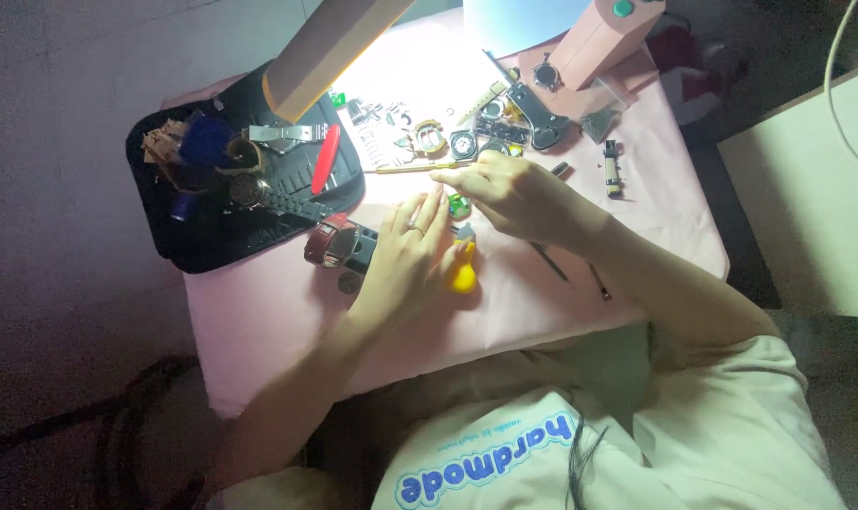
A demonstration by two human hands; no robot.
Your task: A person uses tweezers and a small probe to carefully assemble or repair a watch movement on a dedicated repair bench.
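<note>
A small green part (459, 204) lay on the pink-covered bench (259, 321) between both hands, the right hand (509, 194) above it with fingers pressed together, apparently pinching a thin brass-coloured tool (405, 169), while the left hand (405, 255) rested flat, fingers spread, beside a yellow blower (463, 276), seemingly to steady the work.

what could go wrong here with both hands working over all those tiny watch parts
The left hand rests beside the yellow blower and could nudge it toward the table edge. The right hand works close to the small green piece and loose metal parts; a sweep of the wrist might scatter them. The thin tools under the right forearm could get dragged off.
</note>
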